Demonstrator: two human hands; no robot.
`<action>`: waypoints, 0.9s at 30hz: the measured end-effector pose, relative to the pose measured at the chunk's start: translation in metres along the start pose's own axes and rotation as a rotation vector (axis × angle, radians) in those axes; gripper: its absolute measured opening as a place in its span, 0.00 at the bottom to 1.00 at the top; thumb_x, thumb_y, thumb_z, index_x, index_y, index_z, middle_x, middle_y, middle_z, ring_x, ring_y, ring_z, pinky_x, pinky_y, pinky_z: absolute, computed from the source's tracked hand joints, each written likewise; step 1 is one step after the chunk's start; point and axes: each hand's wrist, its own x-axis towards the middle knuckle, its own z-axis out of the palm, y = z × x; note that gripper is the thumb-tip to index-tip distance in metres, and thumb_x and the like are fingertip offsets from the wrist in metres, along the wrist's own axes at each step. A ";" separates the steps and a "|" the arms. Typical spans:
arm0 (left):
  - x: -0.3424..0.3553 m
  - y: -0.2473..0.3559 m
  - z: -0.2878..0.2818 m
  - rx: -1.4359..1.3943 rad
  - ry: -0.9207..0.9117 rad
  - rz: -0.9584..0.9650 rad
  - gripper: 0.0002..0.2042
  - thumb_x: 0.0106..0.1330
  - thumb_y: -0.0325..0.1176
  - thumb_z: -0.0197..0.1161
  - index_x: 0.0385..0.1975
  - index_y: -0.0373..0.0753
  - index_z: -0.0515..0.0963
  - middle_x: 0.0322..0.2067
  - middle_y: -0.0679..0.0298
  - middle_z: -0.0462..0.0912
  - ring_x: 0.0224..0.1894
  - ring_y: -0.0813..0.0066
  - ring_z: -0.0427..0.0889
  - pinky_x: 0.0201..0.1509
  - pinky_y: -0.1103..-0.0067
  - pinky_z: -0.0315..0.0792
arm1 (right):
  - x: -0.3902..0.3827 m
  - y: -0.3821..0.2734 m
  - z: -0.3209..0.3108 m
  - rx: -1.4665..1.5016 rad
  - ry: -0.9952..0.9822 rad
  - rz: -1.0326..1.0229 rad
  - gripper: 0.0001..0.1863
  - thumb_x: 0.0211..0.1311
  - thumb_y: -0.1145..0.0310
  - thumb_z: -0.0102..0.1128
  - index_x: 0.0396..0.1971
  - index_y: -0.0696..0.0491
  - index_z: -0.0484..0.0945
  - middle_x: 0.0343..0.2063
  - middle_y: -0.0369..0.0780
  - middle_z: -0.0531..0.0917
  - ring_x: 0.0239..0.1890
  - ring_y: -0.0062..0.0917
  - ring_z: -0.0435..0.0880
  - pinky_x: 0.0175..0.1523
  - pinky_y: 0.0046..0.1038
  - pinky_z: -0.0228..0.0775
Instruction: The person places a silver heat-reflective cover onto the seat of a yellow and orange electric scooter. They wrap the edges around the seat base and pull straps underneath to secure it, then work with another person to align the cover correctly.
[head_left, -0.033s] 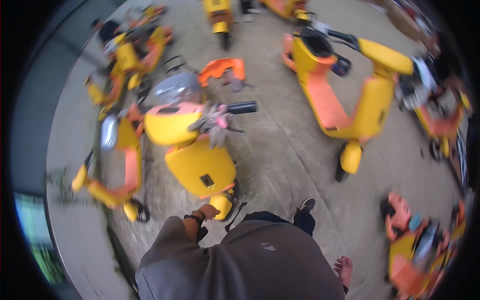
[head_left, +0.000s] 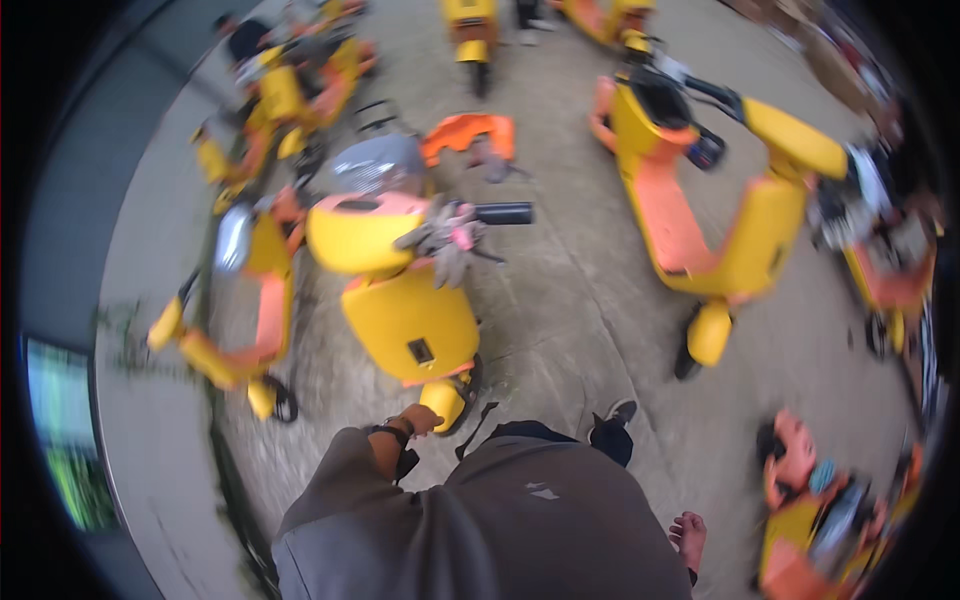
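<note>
A yellow and orange scooter (head_left: 410,320) stands just ahead, its front facing me. My left hand (head_left: 424,418), with a dark band at the wrist, is beside its yellow front fender (head_left: 441,402); whether it touches the fender I cannot tell, and its fingers are blurred. Grey gloves with a pink patch (head_left: 446,238) hang over the handlebar, next to the black grip (head_left: 503,213). My right hand (head_left: 689,537) hangs low at my right side, fingers loosely curled and slightly apart, with nothing visible in it.
Another scooter (head_left: 740,230) stands ahead right, and a smaller-looking one (head_left: 262,310) at the left by the wall. Several more stand behind. An orange panel (head_left: 468,135) is behind the near scooter. At lower right is a partly visible scooter (head_left: 795,530). A person (head_left: 248,38) is far left.
My view has turned slightly, so the scooters ahead appear shifted to the right. Both hands keep almost the same place in the picture.
</note>
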 end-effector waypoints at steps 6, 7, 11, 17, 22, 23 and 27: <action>-0.002 -0.005 0.162 -0.286 0.298 0.018 0.12 0.59 0.42 0.56 0.31 0.41 0.79 0.26 0.66 0.81 0.24 0.76 0.80 0.25 0.77 0.75 | 0.205 -0.148 0.067 -0.727 -0.524 -0.382 0.08 0.53 0.69 0.52 0.30 0.57 0.74 0.20 0.37 0.76 0.18 0.20 0.75 0.23 0.22 0.68; -0.018 0.013 0.179 -0.223 0.246 0.056 0.12 0.59 0.42 0.55 0.28 0.41 0.79 0.25 0.67 0.80 0.23 0.76 0.79 0.25 0.77 0.75 | 0.231 -0.166 0.085 -0.839 -0.605 -0.514 0.07 0.54 0.69 0.51 0.28 0.57 0.74 0.19 0.37 0.76 0.18 0.19 0.74 0.21 0.21 0.66; -0.060 0.077 0.237 -0.551 0.227 -0.039 0.15 0.58 0.43 0.51 0.28 0.38 0.78 0.24 0.65 0.80 0.23 0.74 0.80 0.25 0.78 0.74 | 0.227 -0.282 0.187 -0.824 -0.881 -0.633 0.07 0.57 0.69 0.51 0.24 0.57 0.73 0.17 0.34 0.75 0.18 0.17 0.72 0.22 0.20 0.64; -0.083 0.154 0.229 -0.844 0.319 -0.166 0.17 0.59 0.43 0.46 0.26 0.38 0.78 0.20 0.63 0.79 0.19 0.73 0.79 0.24 0.78 0.73 | 0.220 -0.381 0.299 -0.866 -0.989 -0.623 0.13 0.61 0.62 0.49 0.30 0.58 0.75 0.24 0.35 0.78 0.24 0.17 0.75 0.30 0.20 0.66; -0.013 0.174 0.202 -0.817 0.484 -0.052 0.14 0.56 0.43 0.58 0.27 0.37 0.79 0.22 0.61 0.80 0.23 0.74 0.79 0.26 0.77 0.73 | 0.216 -0.425 0.371 -0.973 -1.127 -0.785 0.17 0.62 0.58 0.49 0.34 0.59 0.76 0.28 0.37 0.80 0.30 0.18 0.75 0.34 0.20 0.66; -0.007 0.180 0.199 -0.793 0.548 -0.005 0.14 0.55 0.43 0.61 0.27 0.37 0.79 0.21 0.62 0.80 0.22 0.76 0.78 0.25 0.78 0.72 | 0.207 -0.433 0.384 -1.037 -1.136 -0.701 0.19 0.62 0.57 0.49 0.35 0.60 0.76 0.29 0.38 0.80 0.31 0.19 0.75 0.36 0.21 0.66; 0.011 0.214 0.109 -1.077 0.787 -0.112 0.18 0.53 0.44 0.62 0.35 0.34 0.78 0.31 0.54 0.81 0.34 0.63 0.79 0.44 0.72 0.71 | 0.209 -0.460 0.442 -1.105 -1.203 -0.691 0.20 0.61 0.54 0.49 0.38 0.57 0.75 0.31 0.37 0.81 0.30 0.19 0.75 0.35 0.21 0.64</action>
